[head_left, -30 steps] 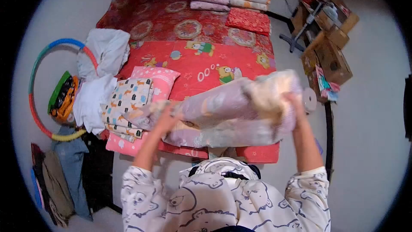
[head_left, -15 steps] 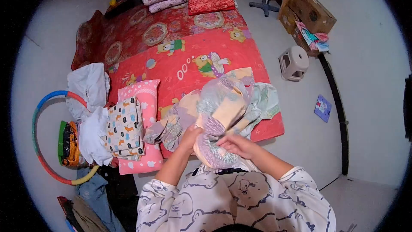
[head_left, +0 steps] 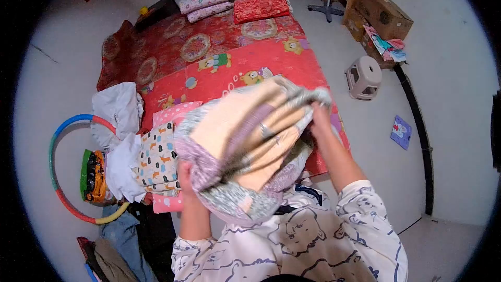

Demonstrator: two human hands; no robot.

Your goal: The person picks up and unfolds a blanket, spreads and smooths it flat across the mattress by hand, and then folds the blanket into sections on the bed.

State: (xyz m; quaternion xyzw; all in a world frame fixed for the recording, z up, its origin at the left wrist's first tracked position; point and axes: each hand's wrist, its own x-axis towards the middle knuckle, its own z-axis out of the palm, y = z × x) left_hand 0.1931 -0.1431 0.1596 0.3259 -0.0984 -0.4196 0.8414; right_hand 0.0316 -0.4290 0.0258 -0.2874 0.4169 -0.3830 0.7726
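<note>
We're in modest, fairly even indoor light here. Black vignetting swallows the corners, and the wide lens bends that dark strip (head_left: 424, 146) along the floor into a curve. And look at the patterned cloth (head_left: 235, 130): motion smears its print, streaking it right across the middle of our view! The right hand (head_left: 319, 115) softens too. We get crisper detail on the folded print fabric (head_left: 156, 156). A soft shadow hugs the hoop (head_left: 75, 119), white clothes (head_left: 124, 164) gleam pale, and grain speckles our darker edges.
</note>
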